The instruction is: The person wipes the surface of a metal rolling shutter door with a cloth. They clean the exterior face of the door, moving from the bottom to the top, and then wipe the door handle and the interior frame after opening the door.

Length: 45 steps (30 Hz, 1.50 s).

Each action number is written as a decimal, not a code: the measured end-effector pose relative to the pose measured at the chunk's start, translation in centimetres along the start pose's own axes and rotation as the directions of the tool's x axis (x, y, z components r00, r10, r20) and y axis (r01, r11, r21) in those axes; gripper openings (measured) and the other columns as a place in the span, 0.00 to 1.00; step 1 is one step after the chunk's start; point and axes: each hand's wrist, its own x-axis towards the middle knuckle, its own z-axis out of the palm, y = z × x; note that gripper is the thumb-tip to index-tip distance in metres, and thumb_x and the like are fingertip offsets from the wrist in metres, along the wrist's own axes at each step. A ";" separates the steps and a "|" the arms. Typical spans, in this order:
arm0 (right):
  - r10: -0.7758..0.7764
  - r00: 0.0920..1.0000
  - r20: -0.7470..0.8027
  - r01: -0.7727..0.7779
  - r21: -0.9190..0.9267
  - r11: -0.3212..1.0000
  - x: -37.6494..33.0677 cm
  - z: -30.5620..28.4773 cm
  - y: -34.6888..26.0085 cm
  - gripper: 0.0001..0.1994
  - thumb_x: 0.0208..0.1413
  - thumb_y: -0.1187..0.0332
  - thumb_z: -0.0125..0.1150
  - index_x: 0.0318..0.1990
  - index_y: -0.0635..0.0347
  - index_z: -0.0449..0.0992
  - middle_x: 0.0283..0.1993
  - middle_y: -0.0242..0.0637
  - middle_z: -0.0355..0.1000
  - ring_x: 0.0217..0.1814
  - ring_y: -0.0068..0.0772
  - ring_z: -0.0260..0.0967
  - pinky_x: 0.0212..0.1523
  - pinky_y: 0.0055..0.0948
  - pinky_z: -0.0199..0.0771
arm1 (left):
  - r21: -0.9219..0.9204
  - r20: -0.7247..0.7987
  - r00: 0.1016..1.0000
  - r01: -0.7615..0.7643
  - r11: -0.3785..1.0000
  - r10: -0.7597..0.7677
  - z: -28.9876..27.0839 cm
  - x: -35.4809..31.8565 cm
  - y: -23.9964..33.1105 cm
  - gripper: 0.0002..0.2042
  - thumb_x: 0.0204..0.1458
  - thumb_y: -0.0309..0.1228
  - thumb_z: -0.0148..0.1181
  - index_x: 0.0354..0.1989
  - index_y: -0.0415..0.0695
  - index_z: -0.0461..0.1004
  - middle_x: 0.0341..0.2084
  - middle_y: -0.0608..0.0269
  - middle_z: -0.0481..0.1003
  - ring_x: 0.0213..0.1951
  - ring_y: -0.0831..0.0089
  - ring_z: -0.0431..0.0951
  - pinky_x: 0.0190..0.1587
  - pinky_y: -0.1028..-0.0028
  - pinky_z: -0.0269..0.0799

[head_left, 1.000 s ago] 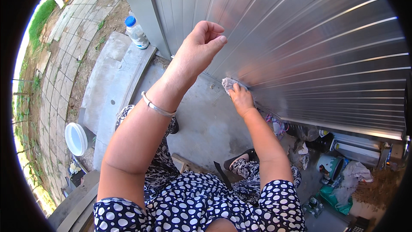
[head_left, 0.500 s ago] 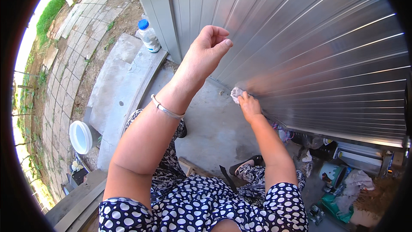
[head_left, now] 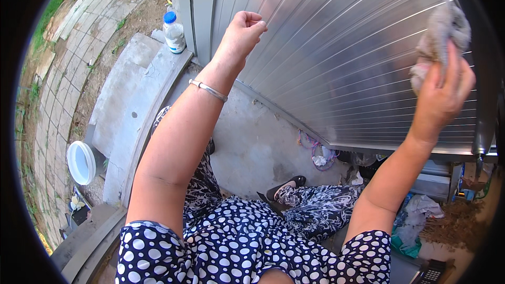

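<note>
A crumpled greyish-white rag point(head_left: 445, 30) is bunched in the fingers of my right hand point(head_left: 446, 88), raised at the right in front of a ribbed silver metal door panel point(head_left: 326, 58). Whether the rag touches the panel there cannot be made out. My left hand point(head_left: 244, 34) is held up before the panel's left side, its fingers curled in toward the thumb with nothing seen in them. A metal bangle point(head_left: 208, 90) circles my left forearm.
A clear jar with a blue lid point(head_left: 174, 33) stands on the concrete step point(head_left: 123, 110) at left. A white bucket point(head_left: 81, 162) lies tipped beside it. Pink-purple cord point(head_left: 319, 153) lies under the panel's lower edge. Plastic bags point(head_left: 421, 213) and clutter fill the lower right.
My right hand has lifted the rag from the panel's lower edge to its upper right side. My left hand has shifted slightly up and left, its fingers more closed.
</note>
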 end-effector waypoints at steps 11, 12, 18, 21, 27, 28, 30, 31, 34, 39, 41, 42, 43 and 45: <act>-0.158 0.940 0.303 0.032 0.384 0.923 -8.7 8.4 -9.3 0.24 0.38 0.80 0.65 0.46 0.48 0.76 0.41 0.36 0.62 0.38 0.39 0.71 0.38 0.36 0.74 | 0.013 -0.033 0.999 -0.013 1.000 0.014 -0.8 0.1 -0.4 0.16 0.56 0.35 0.57 0.48 0.39 0.66 0.40 0.60 0.73 0.47 0.73 0.73 0.48 0.73 0.68; -0.156 0.923 0.352 -0.005 0.414 0.910 -10.2 9.4 -10.2 0.21 0.39 0.80 0.64 0.45 0.51 0.77 0.40 0.36 0.62 0.37 0.39 0.70 0.36 0.36 0.74 | 0.022 -0.027 1.000 -0.014 1.000 0.015 -0.7 0.3 -0.4 0.16 0.56 0.35 0.56 0.48 0.39 0.66 0.40 0.60 0.73 0.47 0.73 0.73 0.48 0.73 0.68; -0.343 0.851 0.397 0.099 0.521 0.848 -18.2 14.0 -15.5 0.07 0.49 0.68 0.59 0.37 0.50 0.76 0.37 0.32 0.62 0.32 0.31 0.67 0.28 0.29 0.71 | 0.016 0.021 1.000 -0.002 1.000 0.001 0.2 0.4 0.0 0.16 0.56 0.35 0.57 0.49 0.39 0.67 0.41 0.61 0.74 0.48 0.75 0.73 0.48 0.74 0.67; -0.381 0.781 0.495 0.043 0.566 0.823 -22.6 16.2 -18.1 0.11 0.48 0.70 0.59 0.41 0.49 0.77 0.37 0.34 0.61 0.34 0.33 0.69 0.28 0.31 0.73 | 0.037 0.031 0.999 0.008 0.999 -0.010 0.6 0.8 -0.4 0.17 0.56 0.35 0.58 0.49 0.40 0.67 0.41 0.63 0.74 0.46 0.76 0.72 0.47 0.75 0.67; -0.375 0.643 0.668 -0.033 0.514 0.857 -31.1 19.6 -22.9 0.06 0.49 0.70 0.57 0.36 0.49 0.72 0.40 0.35 0.61 0.33 0.32 0.70 0.29 0.32 0.75 | 0.025 0.030 0.999 0.014 1.000 -0.015 0.7 0.8 -0.3 0.16 0.56 0.35 0.58 0.48 0.40 0.67 0.40 0.65 0.73 0.44 0.79 0.71 0.47 0.76 0.67; -0.376 0.561 0.737 -0.078 0.499 0.863 -32.2 19.9 -23.2 0.06 0.50 0.71 0.57 0.36 0.50 0.72 0.42 0.37 0.62 0.36 0.34 0.72 0.32 0.33 0.77 | 0.021 0.035 0.999 0.007 1.000 -0.007 0.8 0.7 -0.3 0.16 0.56 0.35 0.58 0.48 0.40 0.67 0.40 0.65 0.73 0.44 0.79 0.71 0.47 0.76 0.67; -0.361 0.451 0.816 -0.141 0.464 0.874 -34.0 20.5 -24.0 0.07 0.50 0.71 0.57 0.38 0.50 0.72 0.43 0.38 0.61 0.36 0.36 0.73 0.33 0.35 0.77 | 0.020 0.037 0.999 -0.005 1.000 0.005 0.7 0.5 -0.2 0.16 0.56 0.35 0.58 0.48 0.40 0.67 0.40 0.65 0.73 0.44 0.79 0.71 0.47 0.76 0.67; -0.350 0.391 0.851 -0.170 0.440 0.882 -35.0 20.7 -24.1 0.07 0.51 0.71 0.57 0.39 0.50 0.73 0.43 0.39 0.60 0.36 0.38 0.73 0.33 0.36 0.77 | 0.019 0.044 0.999 -0.009 1.000 0.008 0.7 0.5 -0.1 0.15 0.56 0.35 0.58 0.48 0.39 0.67 0.40 0.64 0.73 0.44 0.79 0.71 0.48 0.76 0.67; -0.293 0.254 0.922 -0.235 0.352 0.906 -37.3 21.2 -23.9 0.09 0.50 0.72 0.57 0.40 0.51 0.71 0.44 0.40 0.60 0.37 0.40 0.74 0.35 0.38 0.78 | 0.012 0.047 0.999 -0.020 1.000 0.020 0.9 0.6 0.1 0.15 0.56 0.35 0.57 0.47 0.39 0.67 0.40 0.64 0.73 0.44 0.79 0.71 0.48 0.76 0.67; -0.306 0.268 0.913 -0.177 0.359 0.916 -34.9 19.8 -22.6 0.12 0.51 0.72 0.56 0.43 0.52 0.69 0.45 0.40 0.60 0.37 0.40 0.74 0.35 0.37 0.78 | 0.043 0.028 0.999 -0.016 0.999 0.015 0.8 1.0 -0.4 0.15 0.56 0.34 0.57 0.47 0.38 0.67 0.40 0.63 0.73 0.43 0.78 0.71 0.48 0.75 0.67; -0.318 0.337 0.886 -0.165 0.388 0.907 -32.6 18.5 -21.3 0.12 0.51 0.73 0.56 0.44 0.52 0.68 0.44 0.40 0.60 0.37 0.40 0.74 0.35 0.36 0.78 | 0.047 0.023 1.000 -0.020 0.999 0.019 0.8 1.0 -0.4 0.15 0.56 0.34 0.57 0.47 0.38 0.67 0.40 0.63 0.73 0.43 0.78 0.71 0.47 0.75 0.68; -0.325 0.398 0.858 -0.171 0.418 0.892 -31.5 17.6 -20.3 0.12 0.51 0.73 0.55 0.44 0.52 0.68 0.44 0.40 0.60 0.37 0.40 0.73 0.35 0.36 0.78 | 0.056 0.018 1.000 -0.018 0.998 0.017 0.8 1.1 -0.4 0.16 0.56 0.34 0.58 0.47 0.38 0.67 0.40 0.62 0.73 0.44 0.77 0.71 0.47 0.75 0.68; -0.330 0.457 0.826 -0.175 0.447 0.877 -30.2 16.7 -19.2 0.13 0.51 0.73 0.55 0.45 0.53 0.67 0.43 0.40 0.60 0.37 0.40 0.73 0.35 0.36 0.77 | 0.064 0.014 1.000 -0.014 0.998 0.013 0.9 1.2 -0.4 0.16 0.55 0.34 0.58 0.47 0.38 0.67 0.40 0.62 0.73 0.44 0.77 0.71 0.47 0.75 0.68; -0.290 0.595 0.750 -0.192 0.482 0.855 -26.4 14.3 -16.8 0.16 0.50 0.74 0.55 0.49 0.53 0.69 0.40 0.39 0.60 0.35 0.40 0.70 0.33 0.38 0.75 | 0.059 0.020 1.000 -0.011 0.998 0.010 1.3 1.3 -0.4 0.17 0.55 0.33 0.58 0.48 0.37 0.67 0.41 0.61 0.73 0.44 0.76 0.71 0.47 0.75 0.68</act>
